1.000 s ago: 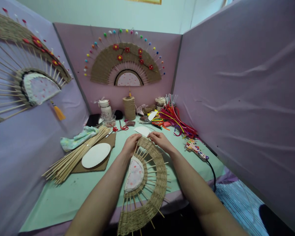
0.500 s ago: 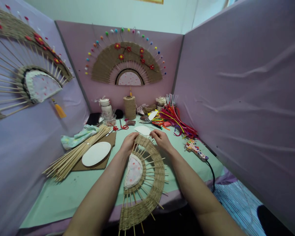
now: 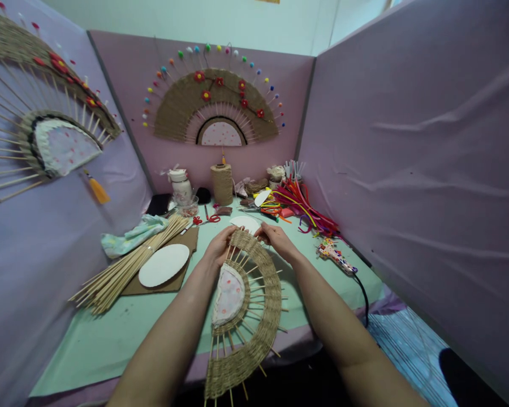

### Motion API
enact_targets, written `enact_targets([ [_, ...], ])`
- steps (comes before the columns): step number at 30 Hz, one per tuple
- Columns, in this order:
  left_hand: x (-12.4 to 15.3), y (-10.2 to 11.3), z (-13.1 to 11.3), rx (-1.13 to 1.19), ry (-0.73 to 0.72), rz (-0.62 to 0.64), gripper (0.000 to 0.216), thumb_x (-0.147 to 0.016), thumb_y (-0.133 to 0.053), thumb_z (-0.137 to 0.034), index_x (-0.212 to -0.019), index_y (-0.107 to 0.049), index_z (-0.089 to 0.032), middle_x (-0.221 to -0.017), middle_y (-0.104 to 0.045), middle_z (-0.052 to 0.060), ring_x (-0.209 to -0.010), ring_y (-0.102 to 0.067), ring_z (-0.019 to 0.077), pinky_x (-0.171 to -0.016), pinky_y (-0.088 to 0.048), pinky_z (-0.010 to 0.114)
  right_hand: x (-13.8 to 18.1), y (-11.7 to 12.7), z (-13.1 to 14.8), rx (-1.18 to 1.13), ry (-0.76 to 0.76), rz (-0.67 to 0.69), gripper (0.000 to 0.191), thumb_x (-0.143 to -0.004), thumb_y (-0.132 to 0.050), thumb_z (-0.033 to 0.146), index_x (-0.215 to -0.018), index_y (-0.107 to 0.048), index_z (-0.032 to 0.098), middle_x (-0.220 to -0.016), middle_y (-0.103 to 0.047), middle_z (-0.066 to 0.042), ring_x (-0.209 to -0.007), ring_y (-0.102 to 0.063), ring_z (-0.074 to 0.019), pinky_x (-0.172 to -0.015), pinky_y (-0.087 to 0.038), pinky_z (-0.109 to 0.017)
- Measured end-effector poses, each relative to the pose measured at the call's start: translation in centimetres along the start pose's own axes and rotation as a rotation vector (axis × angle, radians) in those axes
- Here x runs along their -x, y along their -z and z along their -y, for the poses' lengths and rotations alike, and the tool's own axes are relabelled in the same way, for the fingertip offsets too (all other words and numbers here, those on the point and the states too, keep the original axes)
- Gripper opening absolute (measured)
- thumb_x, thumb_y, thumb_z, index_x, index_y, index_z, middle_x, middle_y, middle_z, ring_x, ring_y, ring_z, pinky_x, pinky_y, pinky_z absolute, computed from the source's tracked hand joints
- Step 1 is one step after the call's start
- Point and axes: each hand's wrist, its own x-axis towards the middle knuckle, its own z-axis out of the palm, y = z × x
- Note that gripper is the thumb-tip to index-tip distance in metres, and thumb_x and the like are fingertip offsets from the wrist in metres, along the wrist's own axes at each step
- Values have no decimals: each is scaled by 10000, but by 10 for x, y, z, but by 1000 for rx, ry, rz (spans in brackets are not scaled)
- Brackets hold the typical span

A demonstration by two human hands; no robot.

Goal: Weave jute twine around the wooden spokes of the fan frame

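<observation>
Woven fan point(image 3: 244, 297) has shifted slightly left, below both hands. Left hand point(image 3: 221, 245) grips its top; right hand's point(image 3: 276, 238) hold is unclear. Band point(image 3: 273, 302) looks woven, undecorated.

White bottle point(image 3: 180, 184), crumpled patterned cloth point(image 3: 129, 238)

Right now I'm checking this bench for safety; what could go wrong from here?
The woven fan partly overhangs the near side of the table, so it might sag if the left hand loosens. Stick ends jut beyond its band and could snag clothing. The black cable droops off the right side; a tug might drag the corded tool.
</observation>
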Motion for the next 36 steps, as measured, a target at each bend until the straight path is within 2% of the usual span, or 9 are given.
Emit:
enact_targets([
  [3, 1, -2, 0, 62, 34, -5, 73, -785, -573, -151, -813, -625, -108, -792, -698, 92, -821, -676, 212, -793, -518, 341, -1, 0, -1, -94, -63, 48, 584, -758, -456, 693, -721, -630, 137, -543, -483, 14, -485, -319, -78, -460, -204, -234],
  [7, 2, -3, 0, 137, 31, -2, 82, -807, -542, -115, -800, -623, -112, -748, -700, 68, -790, -685, 203, -825, -518, 354, -2, -3, -2, -190, -100, 77, 578, -739, -473, 706, -706, -598, 143, -502, -424, 38, -459, -277, -73, -451, -154, -242],
  [16, -2, -1, -3, 192, -73, -8, 97, -810, -541, -117, -770, -629, -107, -742, -698, 66, -735, -678, 163, -783, -532, 290, 5, -5, 3, -99, -97, 108, 560, -742, -491, 690, -683, -587, 141, -524, -429, 30, -488, -301, -81, -481, -185, -244],
  [20, -1, -1, -4, 232, -119, 44, 124, -817, -532, -138, -725, -611, -115, -694, -668, 43, -703, -663, 147, -818, -522, 301, 6, -4, 6, -17, -23, 124, 573, -771, -460, 679, -664, -606, 135, -550, -426, 19, -521, -316, -91, -506, -208, -250],
  [26, 1, 1, -3, 219, -182, 110, 105, -771, -586, -149, -667, -585, -134, -705, -639, 14, -695, -638, 126, -882, -490, 339, 4, -4, 1, 23, 55, 101, 556, -813, -438, 638, -717, -636, 127, -622, -502, -7, -546, -350, -96, -531, -254, -248],
  [36, -2, 3, -1, 202, -180, 99, 167, -815, -508, -139, -671, -590, -132, -688, -634, 18, -701, -641, 135, -912, -474, 360, 1, 2, 0, 201, 206, -67, 390, -816, -511, 513, -754, -642, 151, -648, -544, 1, -626, -476, -126, -614, -359, -250],
])
